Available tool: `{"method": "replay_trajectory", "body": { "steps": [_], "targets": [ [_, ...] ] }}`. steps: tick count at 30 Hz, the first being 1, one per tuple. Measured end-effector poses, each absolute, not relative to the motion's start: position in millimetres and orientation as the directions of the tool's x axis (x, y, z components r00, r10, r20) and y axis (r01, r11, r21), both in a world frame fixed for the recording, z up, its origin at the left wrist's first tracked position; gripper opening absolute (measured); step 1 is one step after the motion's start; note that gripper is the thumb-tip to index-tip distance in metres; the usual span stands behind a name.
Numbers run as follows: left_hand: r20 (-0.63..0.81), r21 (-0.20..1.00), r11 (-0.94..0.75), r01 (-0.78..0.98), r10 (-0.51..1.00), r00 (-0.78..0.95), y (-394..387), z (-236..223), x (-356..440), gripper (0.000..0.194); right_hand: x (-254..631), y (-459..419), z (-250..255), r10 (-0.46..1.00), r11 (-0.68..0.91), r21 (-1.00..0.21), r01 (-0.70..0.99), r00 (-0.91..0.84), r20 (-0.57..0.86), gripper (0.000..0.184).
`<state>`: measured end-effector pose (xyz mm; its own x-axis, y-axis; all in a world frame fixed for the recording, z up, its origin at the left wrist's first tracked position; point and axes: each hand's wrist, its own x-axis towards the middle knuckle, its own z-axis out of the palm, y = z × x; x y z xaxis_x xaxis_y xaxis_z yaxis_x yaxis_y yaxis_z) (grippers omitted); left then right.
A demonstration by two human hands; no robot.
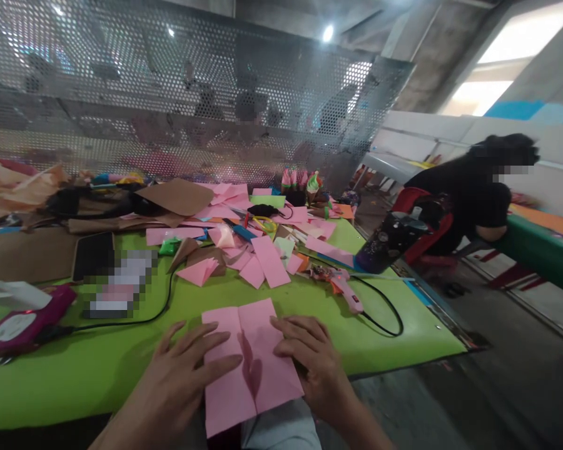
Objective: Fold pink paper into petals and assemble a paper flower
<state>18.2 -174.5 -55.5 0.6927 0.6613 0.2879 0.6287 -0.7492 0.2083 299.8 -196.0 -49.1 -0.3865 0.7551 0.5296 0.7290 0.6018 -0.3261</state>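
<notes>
A pink sheet of paper (229,381) lies before me, its near part reaching past the green table's edge over my lap. A crease runs down its middle, with a raised, puckered fold along it. My left hand (187,369) rests on the left half, fingers spread and stretched over the paper. At the right edge, my right hand (312,353) has bent fingers on top of the sheet; its thumb is hidden, and it seems to grip that edge. Beyond the sheet are loose pink paper pieces (269,259) and a folded pink piece (199,272).
A pink glue gun (344,289) with a black cord lies to the right. A magenta corded device (23,322), a dark phone (94,256) and brown paper (32,253) are leftward. A dark tumbler (387,244) stands near the right edge. A person (469,194) sits beyond.
</notes>
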Motion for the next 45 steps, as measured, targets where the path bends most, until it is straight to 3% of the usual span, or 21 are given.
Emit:
{"method": "replay_trajectory", "body": {
  "steps": [4, 9, 15, 18, 21, 25, 27, 29, 35, 45],
  "targets": [
    [0.260, 0.195, -0.692, 0.695, 0.720, 0.643, -193, -66, 20, 0.082, 300, -197, -48, 0.761, 0.618, -0.320, 0.718, -0.445, 0.472, 0.027],
    [0.249, 0.281, -0.671, 0.686, 0.742, 0.623, -193, -78, 16, 0.074, 298, -192, -43, 0.786, 0.618, -0.425, 0.661, -0.531, 0.317, 0.034],
    [0.309, 0.391, -0.602, 0.697, 0.799, 0.517, -186, -78, 13, 0.031, 297, -185, -41, 0.865, 0.498, -0.575, 0.649, -0.415, 0.280, 0.013],
    [0.325, 0.480, -0.472, 0.739, 0.878, 0.350, -183, -79, 20, 0.015, 290, -183, -39, 0.923, 0.385, -0.611, 0.692, -0.307, 0.233, 0.027],
    [0.283, 0.563, -0.292, 0.773, 0.947, 0.152, -178, -80, 30, 0.024, 283, -181, -41, 0.963, 0.261, -0.620, 0.740, -0.159, 0.215, 0.030],
    [0.190, 0.641, -0.147, 0.753, 0.981, 0.029, -169, -81, 37, 0.019, 282, -180, -53, 0.980, 0.183, -0.689, 0.702, -0.072, 0.188, 0.008],
    [0.160, 0.650, -0.110, 0.752, 0.987, 0.006, -167, -81, 38, 0.034, 283, -180, -59, 0.979, 0.173, -0.724, 0.668, -0.039, 0.198, 0.040],
    [0.147, 0.641, -0.095, 0.761, 0.989, -0.001, -166, -81, 38, 0.041, 285, -181, -62, 0.975, 0.190, -0.721, 0.666, -0.040, 0.219, 0.054],
    [0.175, 0.603, -0.129, 0.787, 0.984, 0.027, -171, -76, 43, 0.025, 286, -181, -54, 0.954, 0.297, -0.623, 0.724, -0.198, 0.224, 0.015],
    [0.202, 0.599, -0.138, 0.789, 0.979, 0.018, -170, -71, 47, 0.016, 286, -179, -56, 0.963, 0.267, -0.606, 0.749, -0.184, 0.197, 0.017]
  ]
}}
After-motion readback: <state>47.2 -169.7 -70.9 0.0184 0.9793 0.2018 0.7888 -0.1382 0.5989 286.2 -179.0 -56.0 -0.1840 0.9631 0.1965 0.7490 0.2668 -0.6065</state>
